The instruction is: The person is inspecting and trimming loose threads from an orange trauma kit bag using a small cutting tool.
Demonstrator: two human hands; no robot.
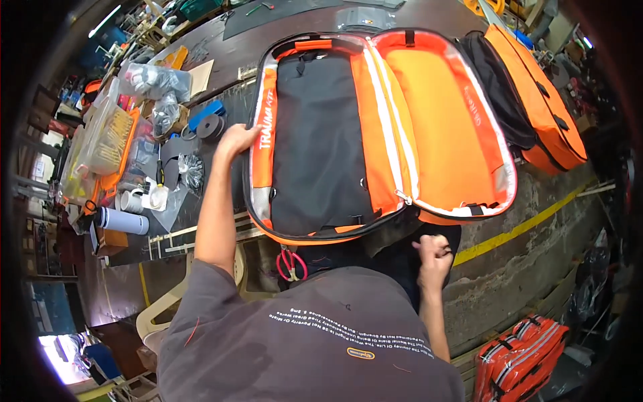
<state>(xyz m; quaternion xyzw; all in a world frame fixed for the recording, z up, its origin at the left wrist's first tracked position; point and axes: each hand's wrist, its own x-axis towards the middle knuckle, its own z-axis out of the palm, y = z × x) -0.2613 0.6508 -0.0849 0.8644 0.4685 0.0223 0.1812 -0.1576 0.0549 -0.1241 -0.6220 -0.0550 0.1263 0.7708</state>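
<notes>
One orange and black bag (348,134) lay unzipped and spread open at the near edge of the dark table (221,50), its two halves side by side: the left half showed a black panel, the right half a plain orange lining. The left hand (236,139) rested on the bag's left rim, fingers curled over the edge. The right hand (434,253) was below the bag's lower right corner, closed into a fist; what it gripped could not be told. One pair of red-handled scissors (291,264) hung just below the bag's lower edge, between the two arms. A second orange and black bag (536,100) stood to the right of the open one, closed. A third orange bag (519,358) sat on the floor at lower right. To the left on the table were one white cylindrical bottle (124,220), one white mug (132,201), one roll of black tape (211,126) and several clear plastic bags (157,80) of parts.
</notes>
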